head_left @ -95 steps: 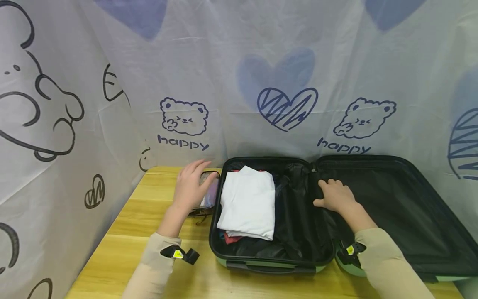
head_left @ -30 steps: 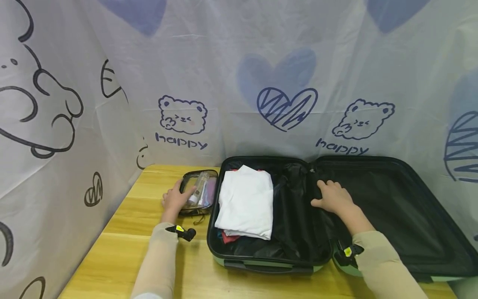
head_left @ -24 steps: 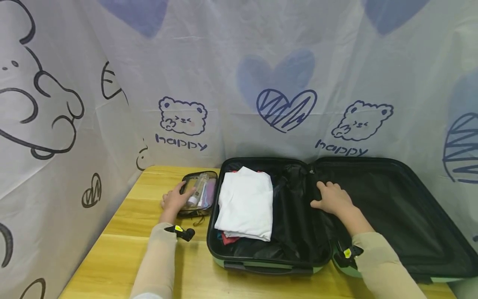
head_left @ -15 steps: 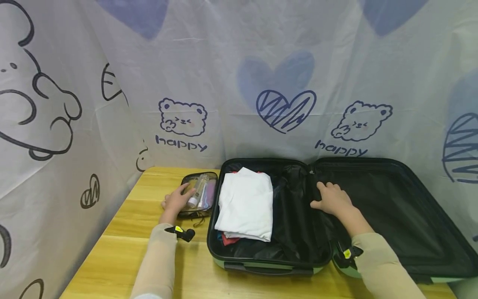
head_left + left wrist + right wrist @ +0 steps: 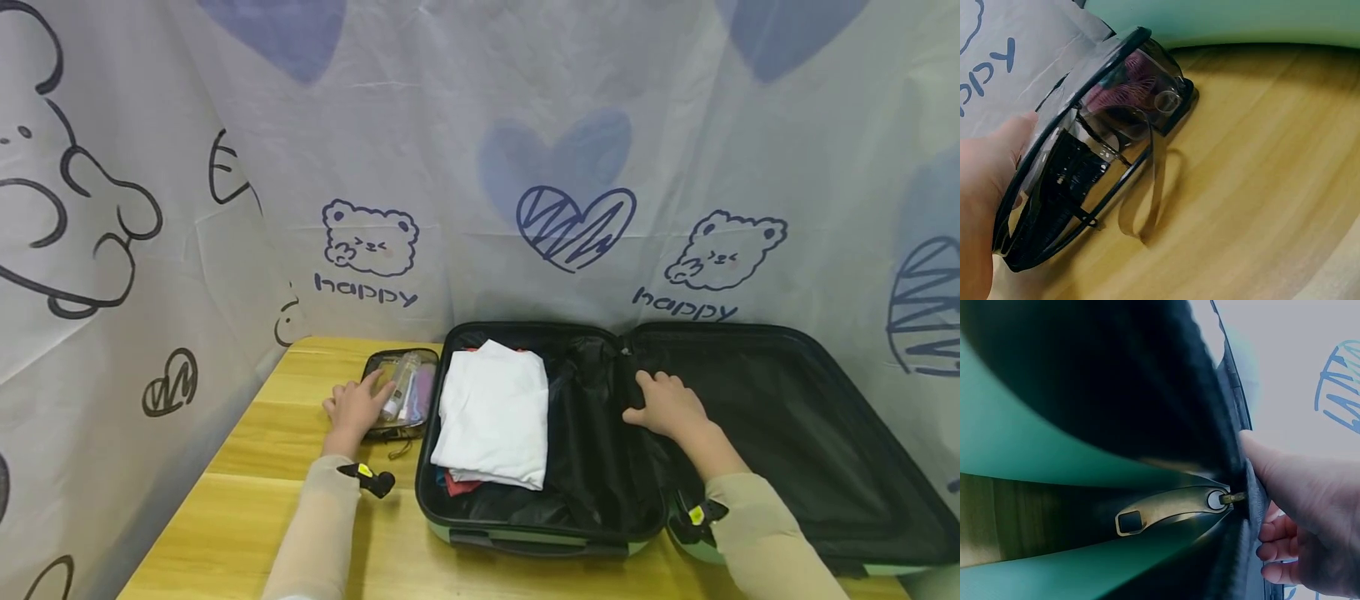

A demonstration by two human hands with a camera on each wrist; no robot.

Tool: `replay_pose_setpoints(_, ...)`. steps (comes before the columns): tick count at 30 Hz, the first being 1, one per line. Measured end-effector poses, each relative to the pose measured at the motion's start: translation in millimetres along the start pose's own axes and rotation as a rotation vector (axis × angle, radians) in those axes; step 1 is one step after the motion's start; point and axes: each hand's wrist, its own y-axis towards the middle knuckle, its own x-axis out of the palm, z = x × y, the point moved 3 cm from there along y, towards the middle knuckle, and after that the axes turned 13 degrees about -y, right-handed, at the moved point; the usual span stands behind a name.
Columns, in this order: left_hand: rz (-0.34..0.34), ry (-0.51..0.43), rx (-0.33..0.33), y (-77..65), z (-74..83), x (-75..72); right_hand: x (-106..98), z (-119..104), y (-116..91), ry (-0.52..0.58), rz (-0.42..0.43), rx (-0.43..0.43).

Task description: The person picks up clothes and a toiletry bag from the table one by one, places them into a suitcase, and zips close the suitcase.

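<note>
A clear toiletry bag [image 5: 401,417] with black trim lies left of the suitcase. Through its plastic show a see-through bottle [image 5: 405,385] and something purple. My left hand [image 5: 352,411] grips the bag's left side, thumb over its top; some of those fingers are hidden in the left wrist view. Folded white cloth [image 5: 491,417] rests on red cloth in the left half of the open green suitcase [image 5: 540,546]. At the hinge my right hand [image 5: 670,406] rests with fingers spread. Below it, in the right wrist view, hangs a zip pull [image 5: 1172,509].
The suitcase's black-lined right half [image 5: 795,442] lies flat on the wooden table [image 5: 247,492]. Behind stands a printed white curtain [image 5: 480,158], which also runs along the left side. A thin strap [image 5: 1155,194] hangs from the toiletry bag.
My left hand came down from above the toiletry bag to its left side, then shifted slightly over the bag's top. The right hand has stayed at the suitcase hinge.
</note>
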Motion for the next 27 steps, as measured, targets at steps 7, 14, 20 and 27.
replay_pose_setpoints(7, 0.043, 0.062, 0.026, -3.0, -2.7, 0.4, 3.4, -0.7, 2.0, 0.006, 0.001, -0.002)
replay_pose_setpoints(14, 0.056, 0.037, 0.0, -1.8, -1.1, 4.4, 2.0, 0.8, 0.6, 0.005, 0.006, 0.002)
replay_pose_setpoints(20, 0.042, 0.006, -0.004, 4.0, 3.1, 6.4, -1.7, 3.5, -0.2, 0.012, 0.014, 0.002)
replay_pose_setpoints(27, 0.034, 0.003, -0.039, 0.7, -0.3, 4.9, -0.4, -0.1, 0.3, 0.009, 0.005, -0.006)
